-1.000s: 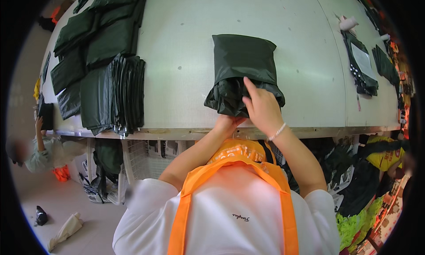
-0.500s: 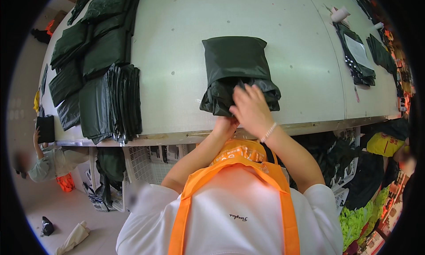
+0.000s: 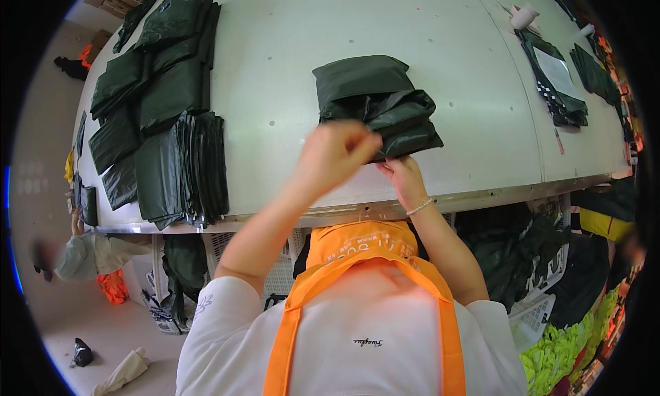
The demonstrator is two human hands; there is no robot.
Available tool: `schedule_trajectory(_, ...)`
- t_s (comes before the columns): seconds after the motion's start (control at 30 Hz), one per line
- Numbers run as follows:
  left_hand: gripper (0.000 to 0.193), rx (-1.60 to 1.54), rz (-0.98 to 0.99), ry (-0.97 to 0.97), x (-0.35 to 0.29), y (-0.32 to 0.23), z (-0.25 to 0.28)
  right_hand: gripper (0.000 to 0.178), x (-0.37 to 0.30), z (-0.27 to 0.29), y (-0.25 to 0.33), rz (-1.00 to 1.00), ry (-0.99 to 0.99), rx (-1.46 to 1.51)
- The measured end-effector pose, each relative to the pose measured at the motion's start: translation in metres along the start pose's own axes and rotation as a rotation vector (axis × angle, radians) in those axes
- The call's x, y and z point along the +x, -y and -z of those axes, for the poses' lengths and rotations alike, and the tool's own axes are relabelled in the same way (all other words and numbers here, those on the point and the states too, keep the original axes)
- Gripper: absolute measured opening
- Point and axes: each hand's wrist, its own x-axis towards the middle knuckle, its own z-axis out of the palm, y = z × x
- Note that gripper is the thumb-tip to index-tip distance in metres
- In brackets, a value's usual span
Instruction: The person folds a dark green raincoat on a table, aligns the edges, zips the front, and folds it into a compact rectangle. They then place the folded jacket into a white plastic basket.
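Note:
A dark green, glossy plastic bag [image 3: 361, 75] lies on the table in front of me, its far part smooth and padded. Its near part is crumpled, with a fold gaping between the two. Over the near left of this bag is my left hand [image 3: 337, 148], slightly blurred, its fingers curled in; what they hold, if anything, is hidden. My right hand [image 3: 405, 181], with a beaded bracelet on the wrist, pinches the bag's near edge from below.
Piles of similar dark bags [image 3: 172, 100] cover the table's left side, with a stack of flat ones [image 3: 199, 169] nearest me. A white roll [image 3: 524, 16] and bags with a paper sheet [image 3: 555, 73] lie at the right. Baskets of dark goods [image 3: 512, 258] stand below the table edge. Another person [image 3: 89, 255] is at far left.
My left hand has come up from beneath the bag to its near left. My right hand has left the bag's top and moved down to its near edge. The bag has turned slightly.

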Motion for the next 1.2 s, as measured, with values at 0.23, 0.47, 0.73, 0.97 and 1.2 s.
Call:
schedule_trajectory(0.23,0.116,0.568,-0.421,0.173,0.051,0.001,-0.027,0.026,-0.001,0.005,0.023,0.012,0.172,-0.127)
schedule_trajectory(0.47,0.073,1.008,-0.672,-0.201,0.036,0.006,-0.065,0.025,-0.015,-0.013,0.047,0.039,0.019,-0.273)
schedule_trajectory(0.73,0.070,1.037,-0.694,-0.130,0.064,0.019,-0.066,0.023,-0.003,-0.011,0.049,0.039,-0.017,-0.364)
schedule_trajectory(0.97,0.071,0.871,-0.805,-0.038,0.051,0.035,-0.063,0.021,-0.007,0.000,0.033,0.067,0.008,-0.480)
schedule_trajectory(1.2,0.075,0.643,-0.519,-0.025,0.084,-0.009,-0.055,0.015,-0.012,-0.002,0.055,0.574,-0.485,-0.681)
